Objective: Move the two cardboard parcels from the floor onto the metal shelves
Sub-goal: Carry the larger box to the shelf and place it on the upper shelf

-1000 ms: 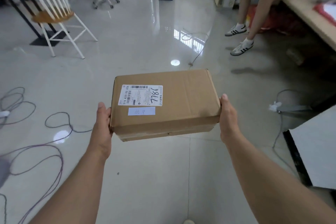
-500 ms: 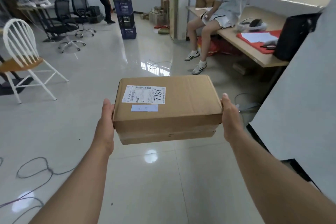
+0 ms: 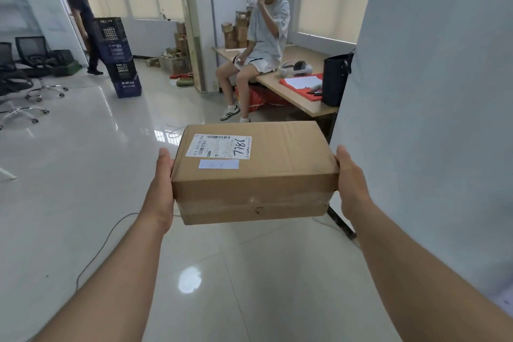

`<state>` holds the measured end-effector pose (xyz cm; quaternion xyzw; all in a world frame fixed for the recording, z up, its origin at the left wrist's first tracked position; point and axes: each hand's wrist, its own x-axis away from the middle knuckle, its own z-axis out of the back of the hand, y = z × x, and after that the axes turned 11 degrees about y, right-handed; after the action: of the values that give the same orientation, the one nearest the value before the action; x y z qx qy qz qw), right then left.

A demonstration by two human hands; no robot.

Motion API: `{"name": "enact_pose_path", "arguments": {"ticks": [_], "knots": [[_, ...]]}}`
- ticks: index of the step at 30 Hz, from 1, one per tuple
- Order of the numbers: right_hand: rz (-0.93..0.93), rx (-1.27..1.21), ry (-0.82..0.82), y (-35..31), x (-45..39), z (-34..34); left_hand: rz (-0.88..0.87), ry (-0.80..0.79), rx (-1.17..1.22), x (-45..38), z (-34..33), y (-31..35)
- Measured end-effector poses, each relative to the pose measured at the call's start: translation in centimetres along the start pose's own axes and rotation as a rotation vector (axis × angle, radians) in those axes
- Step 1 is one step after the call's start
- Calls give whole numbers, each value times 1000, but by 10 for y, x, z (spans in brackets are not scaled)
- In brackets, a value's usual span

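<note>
Glossy tiled floor [image 3: 83,203] all around, and mid-frame one cardboard parcel [image 3: 255,172] is airborne, left hand [image 3: 159,189] and right hand [image 3: 352,186] clamping its ends, no metal shelves visible yet.

We count one cardboard parcel [image 3: 254,172] bearing two labels [image 3: 218,146], two hands [image 3: 161,189], two other people [image 3: 262,44], four stacked crates [image 3: 118,57], one desk [image 3: 294,91], one black bag [image 3: 334,80] and one headset [image 3: 295,68].
</note>
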<state>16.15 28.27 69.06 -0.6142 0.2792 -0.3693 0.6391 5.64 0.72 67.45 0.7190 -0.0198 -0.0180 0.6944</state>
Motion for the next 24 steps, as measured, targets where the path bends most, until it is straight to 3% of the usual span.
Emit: {"name": "enact_pose_path", "arguments": {"ticks": [11, 24], "knots": [[39, -55, 168, -33, -10, 106, -22, -170, 45, 10, -104, 32], [34, -88, 481, -38, 23, 162, -37, -505, 30, 10, -156, 44]]}}
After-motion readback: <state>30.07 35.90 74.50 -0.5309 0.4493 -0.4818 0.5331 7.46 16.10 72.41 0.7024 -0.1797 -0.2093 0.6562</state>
